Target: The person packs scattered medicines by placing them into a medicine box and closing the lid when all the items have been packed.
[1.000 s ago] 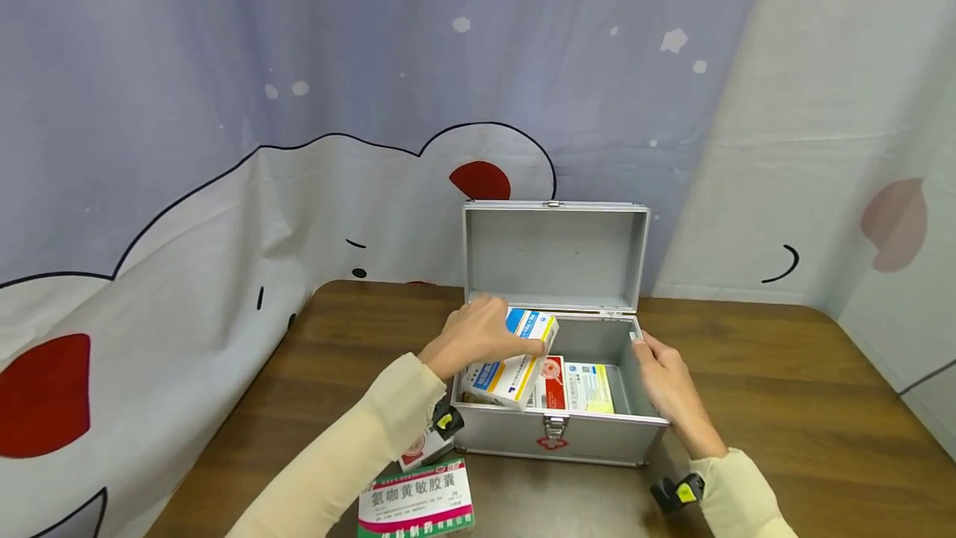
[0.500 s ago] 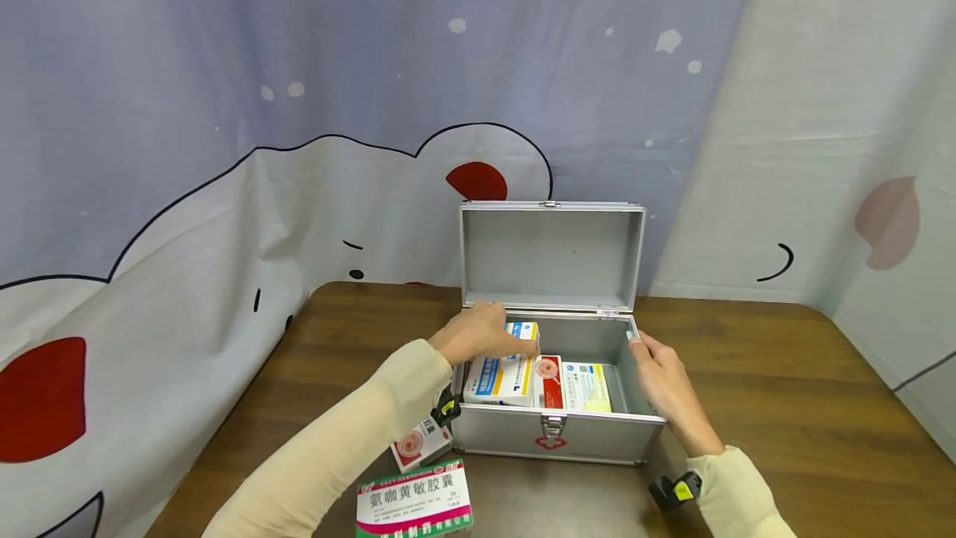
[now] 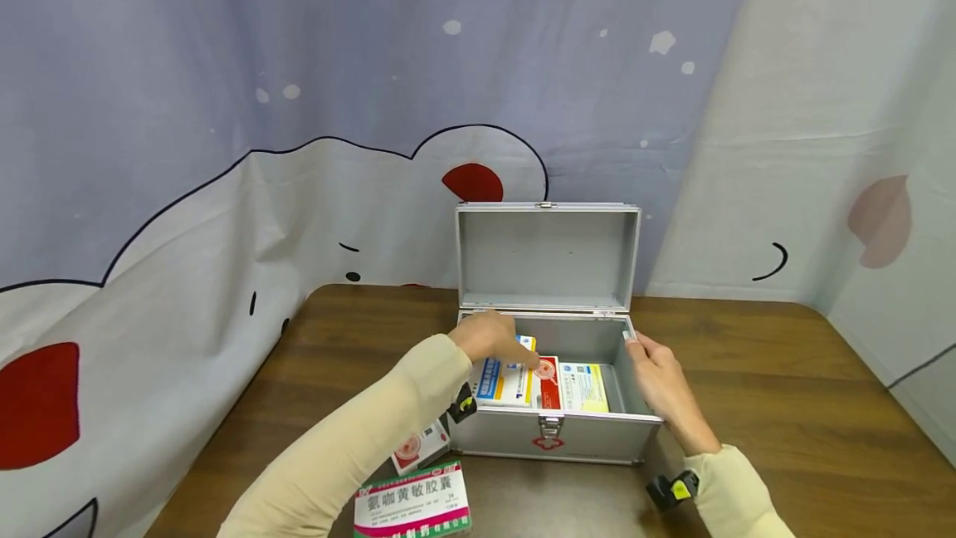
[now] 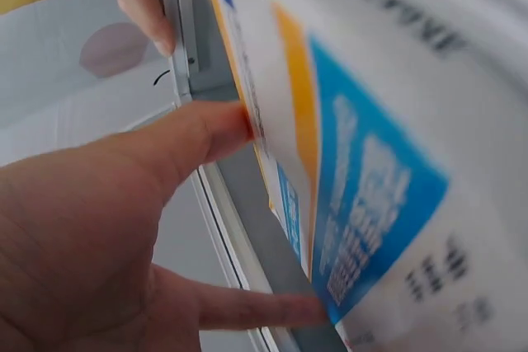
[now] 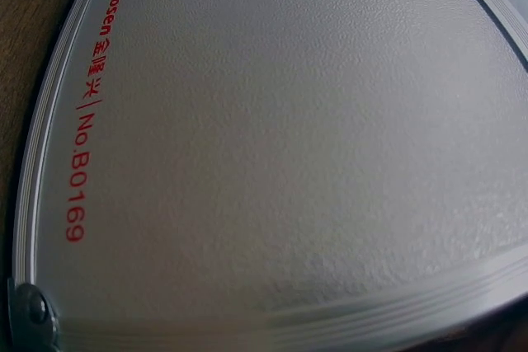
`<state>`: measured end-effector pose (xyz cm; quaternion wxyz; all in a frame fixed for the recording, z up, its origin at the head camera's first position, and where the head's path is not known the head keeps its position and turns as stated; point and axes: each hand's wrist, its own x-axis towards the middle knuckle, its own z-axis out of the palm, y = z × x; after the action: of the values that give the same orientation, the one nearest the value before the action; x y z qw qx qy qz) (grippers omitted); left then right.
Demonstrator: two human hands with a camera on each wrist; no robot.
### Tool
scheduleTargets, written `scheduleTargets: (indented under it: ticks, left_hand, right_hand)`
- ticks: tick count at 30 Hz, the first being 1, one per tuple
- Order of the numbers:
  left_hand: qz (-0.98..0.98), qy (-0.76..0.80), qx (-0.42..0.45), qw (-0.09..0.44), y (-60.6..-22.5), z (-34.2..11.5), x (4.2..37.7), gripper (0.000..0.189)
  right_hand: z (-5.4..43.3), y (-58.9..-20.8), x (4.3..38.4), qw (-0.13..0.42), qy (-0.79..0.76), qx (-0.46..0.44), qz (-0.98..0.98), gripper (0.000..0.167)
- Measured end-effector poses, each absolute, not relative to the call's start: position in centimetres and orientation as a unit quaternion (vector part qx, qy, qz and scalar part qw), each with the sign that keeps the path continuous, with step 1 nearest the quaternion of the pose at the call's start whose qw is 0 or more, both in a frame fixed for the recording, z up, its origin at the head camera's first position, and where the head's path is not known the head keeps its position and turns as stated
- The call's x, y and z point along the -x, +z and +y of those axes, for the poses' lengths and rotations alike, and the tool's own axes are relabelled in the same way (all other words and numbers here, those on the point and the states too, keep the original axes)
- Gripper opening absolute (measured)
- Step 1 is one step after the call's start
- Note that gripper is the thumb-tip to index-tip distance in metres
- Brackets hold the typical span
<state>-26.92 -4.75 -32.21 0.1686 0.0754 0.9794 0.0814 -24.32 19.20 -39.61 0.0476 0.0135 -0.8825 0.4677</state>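
Note:
A silver first-aid case (image 3: 508,432) stands on the table with its lid (image 3: 548,260) raised. Inside, at the left, lies a white medicine box with blue and yellow print (image 3: 502,384). My left hand (image 3: 493,337) reaches over the case's left side and holds this box; the left wrist view has the thumb (image 4: 206,129) and a finger against the blue-printed box (image 4: 371,204). With my right hand (image 3: 665,384) I grip the case's right rim. The right wrist view is filled by the case's side wall (image 5: 289,138) with red lettering, the hand itself out of sight.
A red-and-white box (image 3: 549,382) and a white-and-yellow box (image 3: 585,388) lie inside the case. On the wooden table (image 3: 747,372), left of the case, are a small white-and-red box (image 3: 421,445) and a green-and-white capsule box (image 3: 411,501). A printed curtain (image 3: 358,48) hangs behind.
My left hand has lowered the blue-and-yellow medicine box from a tilted position to lying in the case's left part. My right hand stays on the rim.

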Motion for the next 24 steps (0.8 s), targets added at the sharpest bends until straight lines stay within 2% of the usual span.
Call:
scheduleTargets:
  ticks: [9,17,24]
  left_hand:
    - [0.976,0.027,-0.050,0.212,-32.0,-3.2,27.8,0.061]
    - [0.970,0.003,-0.065,0.232,-32.7,-2.4,29.0,0.071]
    - [0.971,-0.013,-0.063,0.230,-33.4,-2.5,29.5,0.067]
  right_hand:
    - [19.3,-39.5,24.4,0.049,0.461,-0.014,-0.886,0.053]
    - [19.2,-39.5,24.3,0.042,0.460,-0.006,-0.887,0.053]
    - [19.2,-39.5,24.2,0.047,0.462,-0.002,-0.886,0.053]
